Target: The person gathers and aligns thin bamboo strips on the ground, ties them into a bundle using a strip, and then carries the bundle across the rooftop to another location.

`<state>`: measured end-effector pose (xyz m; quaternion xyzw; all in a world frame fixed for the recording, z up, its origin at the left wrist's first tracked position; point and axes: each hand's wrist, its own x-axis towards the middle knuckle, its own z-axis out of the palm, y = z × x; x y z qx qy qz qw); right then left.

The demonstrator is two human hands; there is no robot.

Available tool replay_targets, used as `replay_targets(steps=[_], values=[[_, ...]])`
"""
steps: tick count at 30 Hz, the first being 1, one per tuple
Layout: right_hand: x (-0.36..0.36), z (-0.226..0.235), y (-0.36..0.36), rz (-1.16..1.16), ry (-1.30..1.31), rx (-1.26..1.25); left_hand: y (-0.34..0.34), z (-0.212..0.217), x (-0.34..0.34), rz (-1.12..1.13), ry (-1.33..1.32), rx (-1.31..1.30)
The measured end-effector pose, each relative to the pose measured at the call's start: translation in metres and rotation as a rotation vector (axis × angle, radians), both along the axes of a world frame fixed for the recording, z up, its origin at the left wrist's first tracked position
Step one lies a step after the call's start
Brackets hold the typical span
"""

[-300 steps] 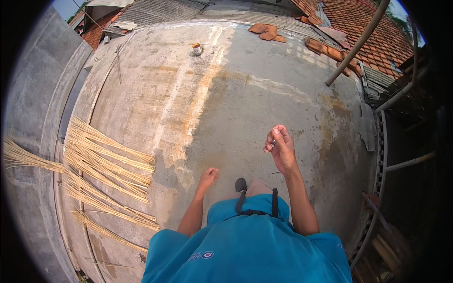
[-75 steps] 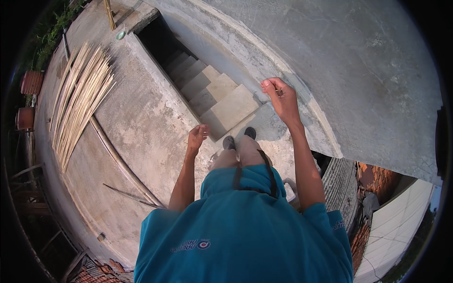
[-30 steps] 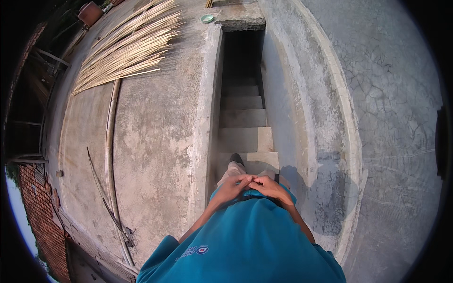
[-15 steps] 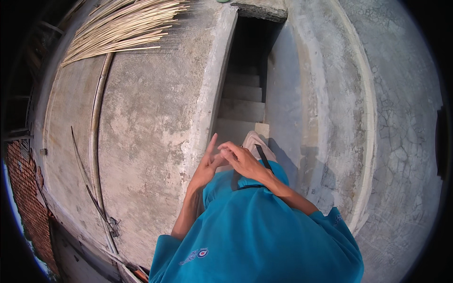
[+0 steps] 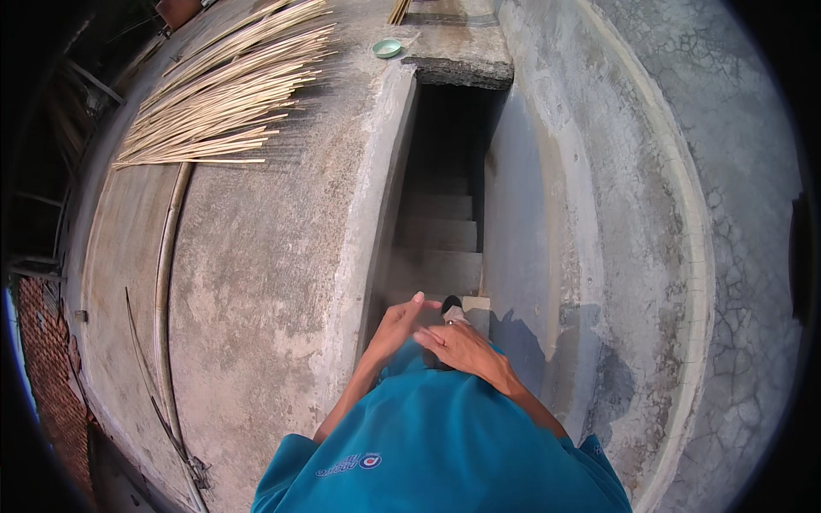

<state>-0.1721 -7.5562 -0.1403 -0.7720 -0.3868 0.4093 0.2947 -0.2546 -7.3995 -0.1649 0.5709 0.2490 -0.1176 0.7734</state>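
Note:
My left hand (image 5: 395, 329) is in front of my waist, fingers stretched out toward the right, with nothing seen in it. Close beside it, my right hand (image 5: 466, 349) is held palm down with its fingers reaching left. Its fingers are apart and it shows no object. The two hands are near each other; whether their fingertips touch I cannot tell. Below them are my blue shirt (image 5: 445, 427) and, past the right hand, one foot with a dark tip (image 5: 451, 303) at the top of the concrete stairs (image 5: 436, 272).
The stairs drop into a dark opening between a low concrete edge (image 5: 376, 197) and a grey wall (image 5: 522, 179). Thin pale sticks (image 5: 231, 90) lie spread at the far left, over a long pole (image 5: 168, 256). A green bowl (image 5: 386, 49) sits beyond the opening.
The view has tilted up, bringing the whole green bowl and more sticks into sight. My hands sit lower in the picture, and the right hand has shifted slightly right.

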Motion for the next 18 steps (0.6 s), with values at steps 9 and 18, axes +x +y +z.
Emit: replay_targets(steps=[9, 18], values=[[0.134, -0.121, -0.001, -0.268, -0.104, 0.105, -0.008, -0.140, 0.174, -0.005, 0.060, -0.056], [0.245, -0.175, 0.031, -0.448, -0.265, -0.016, 0.036, -0.184, 0.257, -0.109, 0.042, -0.036]])
